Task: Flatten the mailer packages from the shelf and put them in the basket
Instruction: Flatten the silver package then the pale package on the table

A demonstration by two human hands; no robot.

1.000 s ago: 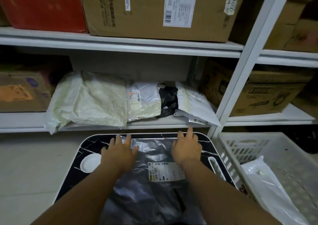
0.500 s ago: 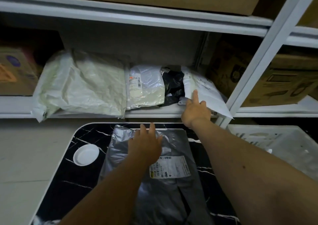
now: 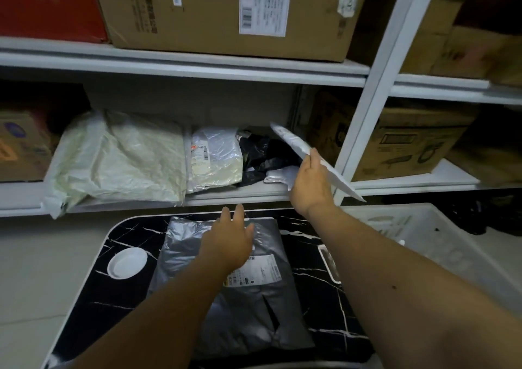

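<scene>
Fingers point(image 3: 312, 158) grip white mailer point(image 3: 293, 145) edge | lifted off shelf point(image 3: 240, 196)

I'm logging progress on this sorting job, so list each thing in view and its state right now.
White mailer: lifted off the shelf, tilted, in the right hand.
Grey mailer: flat on the black table, under the left hand.
Left hand: fingers straight, resting on the grey mailer.
Pale green mailer: puffy, on the shelf.
Silver mailer: on the shelf.
Black mailer: crumpled, on the shelf.
Basket: beside the table.
</scene>
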